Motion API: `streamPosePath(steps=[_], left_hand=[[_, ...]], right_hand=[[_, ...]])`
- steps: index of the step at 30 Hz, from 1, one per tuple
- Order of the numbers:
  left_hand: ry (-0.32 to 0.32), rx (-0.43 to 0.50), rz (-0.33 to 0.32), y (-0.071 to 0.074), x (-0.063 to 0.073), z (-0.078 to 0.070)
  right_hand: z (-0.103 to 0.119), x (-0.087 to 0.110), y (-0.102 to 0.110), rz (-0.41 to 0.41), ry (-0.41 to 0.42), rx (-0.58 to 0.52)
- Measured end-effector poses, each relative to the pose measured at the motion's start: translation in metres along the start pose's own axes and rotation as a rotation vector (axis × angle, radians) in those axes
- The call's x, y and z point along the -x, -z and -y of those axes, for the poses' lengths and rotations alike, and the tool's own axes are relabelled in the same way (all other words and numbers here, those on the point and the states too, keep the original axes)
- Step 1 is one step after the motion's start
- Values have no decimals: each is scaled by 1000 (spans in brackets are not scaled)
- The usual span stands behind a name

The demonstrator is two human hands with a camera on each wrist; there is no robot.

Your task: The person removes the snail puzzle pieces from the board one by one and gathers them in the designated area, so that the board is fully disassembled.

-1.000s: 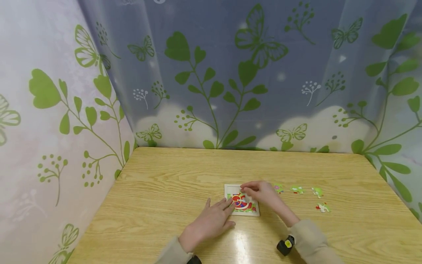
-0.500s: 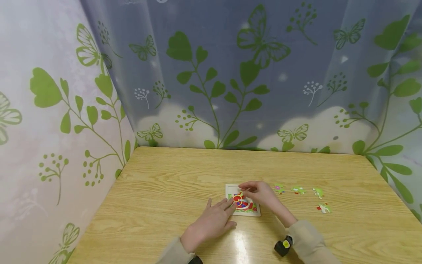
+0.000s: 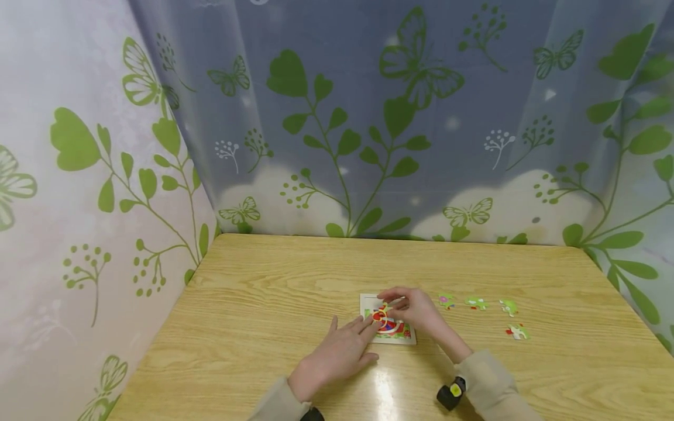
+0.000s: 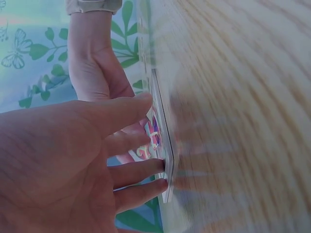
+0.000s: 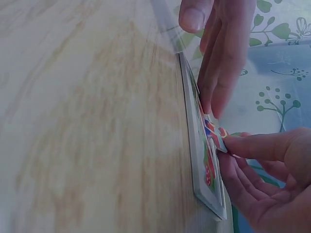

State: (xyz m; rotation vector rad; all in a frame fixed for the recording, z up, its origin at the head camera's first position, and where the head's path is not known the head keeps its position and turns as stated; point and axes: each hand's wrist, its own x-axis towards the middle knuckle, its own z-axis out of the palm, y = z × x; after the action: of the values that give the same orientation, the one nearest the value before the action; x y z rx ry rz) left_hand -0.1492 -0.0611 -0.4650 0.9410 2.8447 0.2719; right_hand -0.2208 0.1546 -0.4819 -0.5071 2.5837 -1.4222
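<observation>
A small square jigsaw tray (image 3: 368, 300) with a pale border lies on the wooden table, partly filled with a red, blue and green picture. My left hand (image 3: 339, 351) rests on its left side, fingers straight, fingertips on the picture and the tray's edge in the left wrist view. Over the upper right part of the tray, my right hand (image 3: 421, 311) pinches a puzzle piece (image 5: 219, 141) between thumb and fingers. In the right wrist view this piece sits tilted at the picture's surface, close to the left fingertips. The right hand hides the tray's upper right corner.
Several loose puzzle pieces lie right of the tray: a pink and green one (image 3: 446, 301), two green ones in the same row, and a white and red one (image 3: 518, 332) nearer me. A patterned curtain (image 3: 337, 117) hangs behind the table's back edge.
My right hand has shifted slightly left over the tray with the puzzle piece. The left fingertips have slid a little further onto the picture; the loose pieces stay put.
</observation>
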Motion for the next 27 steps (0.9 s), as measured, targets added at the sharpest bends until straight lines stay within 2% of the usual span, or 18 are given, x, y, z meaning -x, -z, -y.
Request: streamPosePath(steps=[6, 14, 27], left_hand=[[-26, 1, -12, -1, -2, 1], [-19, 4, -5, 1, 0, -1], [-13, 1, -4, 0, 1, -1]], right_hand=[[0, 1, -1, -5, 16, 20], [5, 4, 3, -51, -5, 18], [6, 13, 29, -77, 10, -75]])
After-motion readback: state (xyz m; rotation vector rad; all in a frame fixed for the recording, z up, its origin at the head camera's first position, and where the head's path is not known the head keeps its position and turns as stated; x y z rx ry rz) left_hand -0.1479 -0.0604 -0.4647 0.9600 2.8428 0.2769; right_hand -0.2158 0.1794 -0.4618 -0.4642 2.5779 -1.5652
